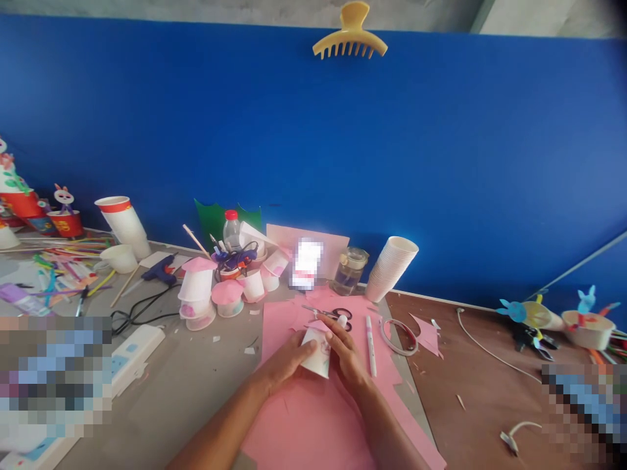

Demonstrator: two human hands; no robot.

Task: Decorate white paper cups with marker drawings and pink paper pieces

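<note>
Bare forearms reach up from the bottom edge to a white paper cup [316, 356] held between both hands over a pink paper sheet [313, 424] that covers the middle of the worktable [196, 391]. On the cup's left, the left hand [287, 362] has its fingers pressed together and curled against the cup's side. Opposite it, the right hand [349, 356] cups the other side with bent fingers laid close together, and a small white item at its fingertips is too small to identify. The cup lies tilted, its wide mouth towards the person, with a faint pink drawing on its wall. Just beyond the hands a pair of scissors [337, 314] rests on the pink sheet, and a white marker pen [371, 336] lies just beside the right hand. A tape ring [398, 334] sits near the pen, further right. A leaning stack of paper cups [392, 267] and a glass jar [350, 269] stand at the foot of the blue wall panel [441, 163]. To the left are pink-roofed cup houses [196, 284], a hot glue gun [159, 269] and a white power strip [134, 352]. A yellow claw clip [350, 36] is clamped on the panel's top edge
</note>
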